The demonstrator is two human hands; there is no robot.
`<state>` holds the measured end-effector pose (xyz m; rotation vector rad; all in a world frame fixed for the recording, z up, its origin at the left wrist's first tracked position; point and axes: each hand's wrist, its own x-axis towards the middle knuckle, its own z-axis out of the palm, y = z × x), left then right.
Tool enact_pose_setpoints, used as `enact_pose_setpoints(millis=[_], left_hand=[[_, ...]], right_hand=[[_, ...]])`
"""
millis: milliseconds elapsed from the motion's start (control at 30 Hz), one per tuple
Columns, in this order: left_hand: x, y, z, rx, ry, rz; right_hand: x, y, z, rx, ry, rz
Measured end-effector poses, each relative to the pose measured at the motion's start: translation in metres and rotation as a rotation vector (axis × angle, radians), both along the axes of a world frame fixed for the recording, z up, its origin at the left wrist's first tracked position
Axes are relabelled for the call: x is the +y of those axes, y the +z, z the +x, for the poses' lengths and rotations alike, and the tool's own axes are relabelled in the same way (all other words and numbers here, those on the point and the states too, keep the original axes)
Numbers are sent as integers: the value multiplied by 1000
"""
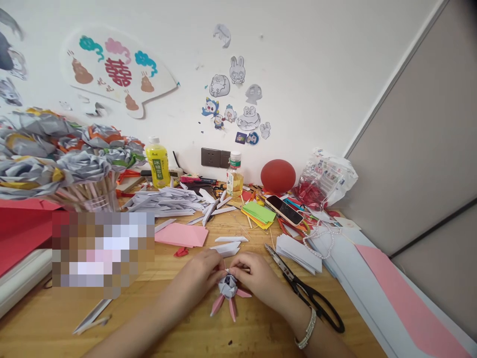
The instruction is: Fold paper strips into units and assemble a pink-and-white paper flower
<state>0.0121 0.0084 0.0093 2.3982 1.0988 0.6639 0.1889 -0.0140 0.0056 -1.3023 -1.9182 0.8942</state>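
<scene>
Near the middle of the wooden table, my left hand [206, 267] and my right hand [252, 272] meet at the far side of a folded paper flower [227, 287]. Its centre is grey-white, and pink pointed petals spread toward me. Fingers of both hands are closed in a pinch on its upper edge; the fingertips partly hide that edge. Just beyond the hands lie folded white paper strips [226, 248]. Black-handled scissors [303, 288] rest open to the right of my right hand. A small red paper scrap [181, 252] lies beyond my left forearm.
Left stands a bundle of paper flowers on sticks [85, 166]. Behind are a pile of folded paper [167, 201], a yellow bottle [158, 163], a clear bottle [234, 175] and a red balloon [278, 176]. A phone [284, 210] and white paper stack [298, 253] lie right.
</scene>
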Motion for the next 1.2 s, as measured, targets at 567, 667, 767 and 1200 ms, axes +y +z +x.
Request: enact_pose_setpoints(millis=[567, 667, 767, 1200], left_hand=[[1, -5, -2, 77, -223, 440], [3, -8, -4, 75, -176, 320], [3, -10, -4, 75, -144, 174], [7, -7, -7, 36, -219, -17]], right_hand=[[1, -10, -1, -111, -21, 87], [1, -10, 0, -113, -19, 88], [0, -9, 0, -101, -11, 72], [0, -7, 2, -89, 1, 43]])
